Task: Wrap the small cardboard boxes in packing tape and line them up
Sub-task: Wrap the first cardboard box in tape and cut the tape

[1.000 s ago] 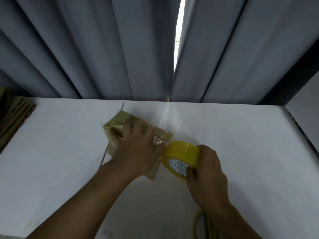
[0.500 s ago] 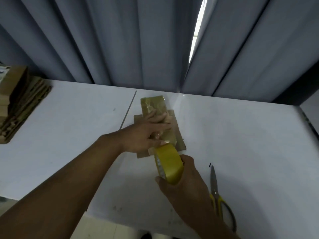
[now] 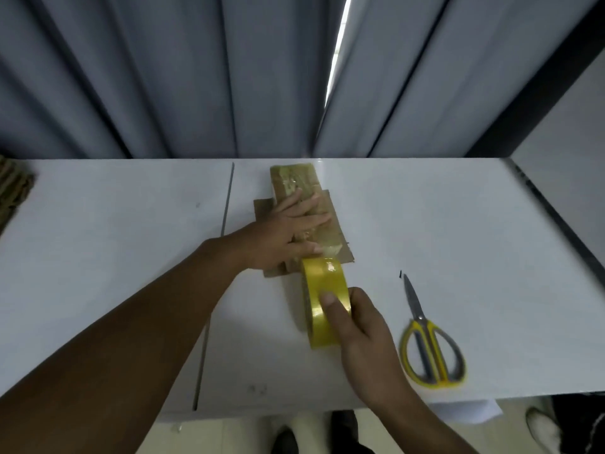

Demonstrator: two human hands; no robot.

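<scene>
Left hand (image 3: 284, 231) pins box (image 3: 294, 180) pointing away; right hand (image 3: 366, 335) grips tape (image 3: 322, 283).

Your roll of yellow packing tape (image 3: 327, 299) is glossy plastic film, with bright highlights along its smooth outer band. The long brown cardboard box (image 3: 293, 180) in front of you shines where clear tape covers it, and the film looks wrinkled in places. The flat brown cardboard sheet (image 3: 263, 209) under it is bare, matt and papery. Your white table (image 3: 442, 224) is smooth, with only a faint sheen. The scissors (image 3: 425, 332) have dull grey metal blades and smooth yellow-and-grey plastic handles. The grey curtain (image 3: 163, 77) behind is soft, matt cloth. At your far left, the stack of brown corrugated cardboard (image 3: 13, 191) looks rough-edged.
</scene>
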